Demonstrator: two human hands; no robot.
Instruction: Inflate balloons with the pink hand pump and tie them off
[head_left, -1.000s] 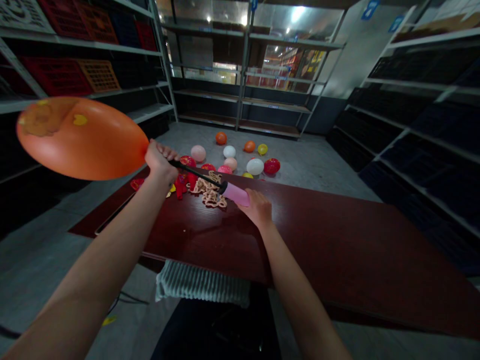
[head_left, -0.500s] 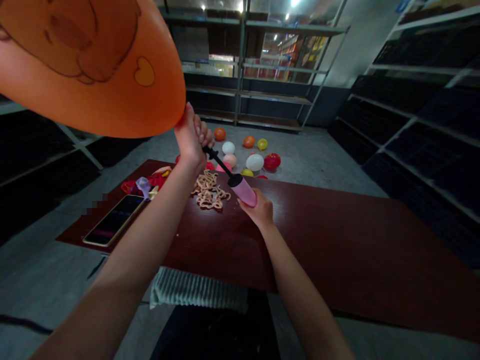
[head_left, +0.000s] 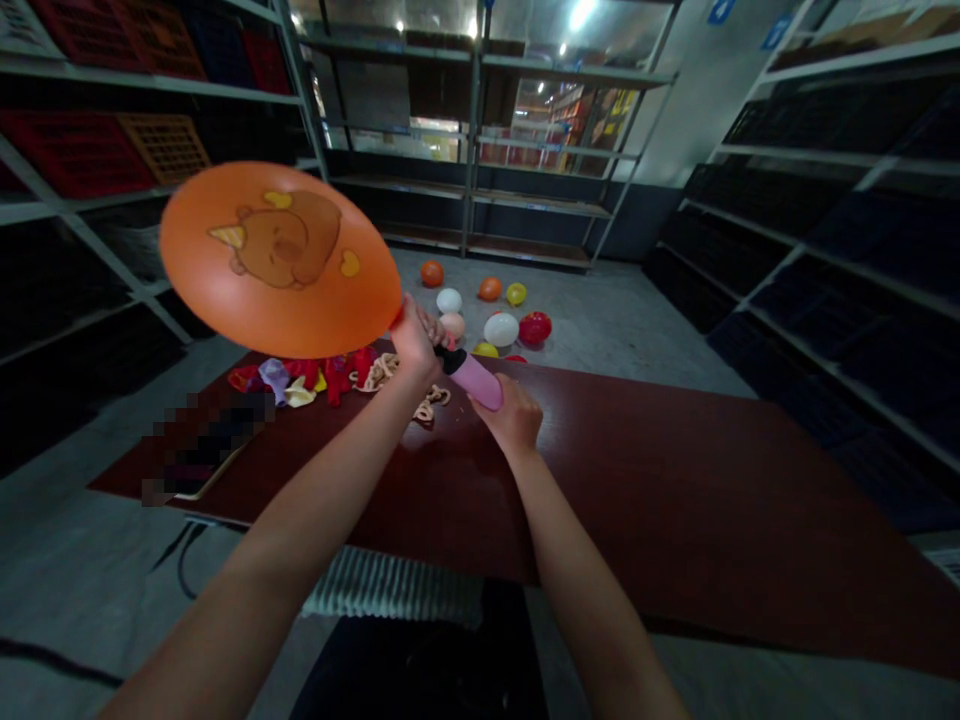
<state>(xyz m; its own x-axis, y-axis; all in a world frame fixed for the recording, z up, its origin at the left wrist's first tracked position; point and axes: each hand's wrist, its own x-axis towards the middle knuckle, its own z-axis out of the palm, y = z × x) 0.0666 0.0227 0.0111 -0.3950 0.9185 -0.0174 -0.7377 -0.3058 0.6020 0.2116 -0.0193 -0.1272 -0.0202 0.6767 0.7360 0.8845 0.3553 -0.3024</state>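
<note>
An inflated orange balloon [head_left: 277,265], printed with a drawn animal and small hearts, stands out at the upper left. My left hand [head_left: 416,335] is closed around its neck and the black end of a balloon pump. The pump's pink body [head_left: 480,382] is in the grip of my right hand [head_left: 517,415], above the table. Only a short black part shows between the two hands; the nozzle inside the balloon's neck is hidden by my left fingers.
On the brown table [head_left: 675,470] lie beige uninflated balloons [head_left: 379,372], red ones [head_left: 339,380], a lilac one [head_left: 275,378] and a phone [head_left: 217,470], partly blurred. Several inflated balloons [head_left: 501,330] rest on the floor beyond. Metal shelves [head_left: 540,205] stand behind and at both sides.
The pump's black rod, long between my hands before, is now pushed into the pink body. My left hand and the balloon have come down and right, nearer my right hand.
</note>
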